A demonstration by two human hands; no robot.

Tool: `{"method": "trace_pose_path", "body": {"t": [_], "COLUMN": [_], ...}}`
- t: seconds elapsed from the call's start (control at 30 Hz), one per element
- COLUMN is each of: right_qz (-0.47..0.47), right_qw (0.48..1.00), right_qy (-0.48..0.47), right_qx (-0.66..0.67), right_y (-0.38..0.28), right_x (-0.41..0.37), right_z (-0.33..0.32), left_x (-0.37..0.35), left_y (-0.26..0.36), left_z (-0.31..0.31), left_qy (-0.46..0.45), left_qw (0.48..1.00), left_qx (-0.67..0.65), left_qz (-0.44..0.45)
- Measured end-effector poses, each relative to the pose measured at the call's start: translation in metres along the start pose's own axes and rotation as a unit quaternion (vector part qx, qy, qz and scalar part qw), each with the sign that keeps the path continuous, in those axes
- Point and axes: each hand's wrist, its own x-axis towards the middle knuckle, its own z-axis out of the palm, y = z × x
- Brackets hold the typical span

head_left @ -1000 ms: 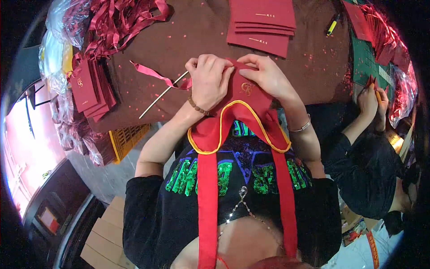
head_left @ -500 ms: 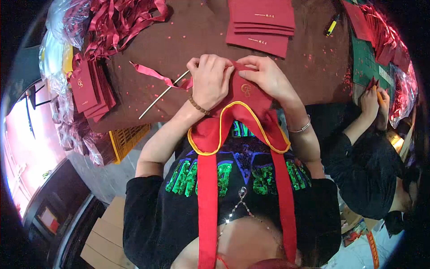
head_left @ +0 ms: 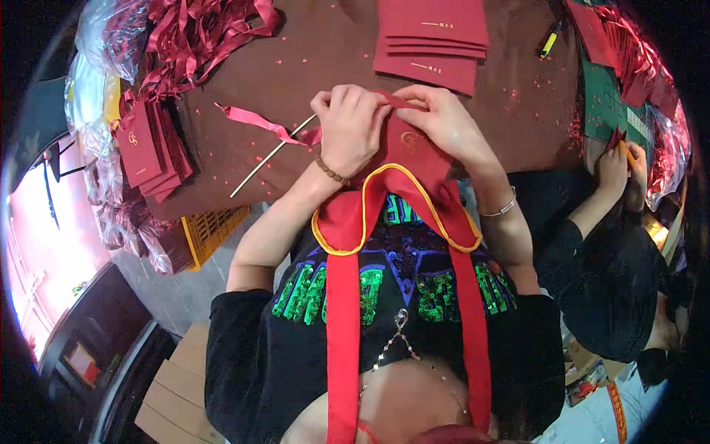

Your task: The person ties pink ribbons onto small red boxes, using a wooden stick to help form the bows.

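Note:
A flat red paper bag (head_left: pixel 409 144) with a gold logo is held at the table's near edge, its upper edge between my two hands. My left hand (head_left: pixel 351 122) pinches its upper left corner, fingers curled. On the upper right, my right hand (head_left: pixel 444 122) has thumb and fingers closed on the same edge. A pink-red ribbon (head_left: pixel 255 121) trails out from beside my left hand onto the table. Across it lies a thin pale stick (head_left: pixel 270 157). The small area where the fingertips meet is partly hidden by the hands.
Stacked red bags (head_left: pixel 433 37) lie ahead, and more bags (head_left: pixel 148 152) at left. A ribbon heap (head_left: pixel 188 44) sits at the back left. A yellow marker (head_left: pixel 549 43) lies right of the stack. At far right, a co-worker's hands (head_left: pixel 620 169) hold something dark red near a green mat (head_left: pixel 603 96).
Both my hands and the bag have shifted very slightly to the right, keeping their grip. The ribbon's end and the stick lie almost as before.

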Motion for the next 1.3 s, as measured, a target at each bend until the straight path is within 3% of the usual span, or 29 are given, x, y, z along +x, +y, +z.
{"method": "trace_pose_path", "body": {"t": [0.13,0.23,0.53,0.7,0.77,0.93,1.0,1.03,1.07,1.17,1.27,1.3], "right_qz": [0.019,0.017,-0.006,-0.009,-0.015,0.011,-0.008,-0.015,-0.037,-0.039,-0.104,-0.087], "right_qw": [1.0,0.998,0.999,0.994,0.999,0.999,0.998,0.999,0.992,0.99,0.975,0.979], "right_qy": [-0.007,-0.017,-0.017,-0.018,0.03,0.032,0.047,0.025,0.038,0.036,0.044,0.027], "right_qx": [-0.024,0.05,0.041,0.109,0.023,0.017,-0.05,-0.02,-0.112,-0.133,-0.19,-0.18], "right_y": [-0.014,-0.006,-0.001,0.005,-0.002,0.008,0.002,0.004,0.002,-0.004,-0.002,-0.006], "right_x": [-0.006,-0.004,-0.004,-0.003,-0.007,0.001,0.0,0.004,0.005,0.009,0.019,0.021], "right_z": [-0.003,0.0,-0.003,-0.001,-0.003,0.005,0.005,0.006,0.006,0.005,0.002,-0.002], "left_x": [0.004,0.007,0.005,0.002,0.001,0.0,0.0,0.0,0.0,-0.004,-0.005,-0.005], "left_y": [-0.002,-0.001,0.0,-0.006,-0.007,-0.006,-0.004,-0.003,-0.002,-0.003,-0.004,-0.005], "left_z": [-0.011,-0.013,-0.011,-0.009,-0.012,-0.013,-0.013,-0.013,-0.013,-0.008,-0.007,-0.006], "left_qy": [-0.042,-0.044,-0.048,-0.061,-0.061,-0.055,-0.053,-0.057,-0.06,-0.056,-0.038,-0.029], "left_qw": [0.994,0.996,0.995,0.974,0.972,0.973,0.978,0.98,0.982,0.978,0.986,0.987], "left_qx": [-0.064,-0.052,-0.06,-0.155,-0.161,-0.161,-0.149,-0.142,-0.135,-0.14,-0.108,-0.107], "left_qz": [-0.075,-0.063,-0.057,-0.15,-0.163,-0.159,-0.136,-0.129,-0.121,-0.146,-0.121,-0.116]}}
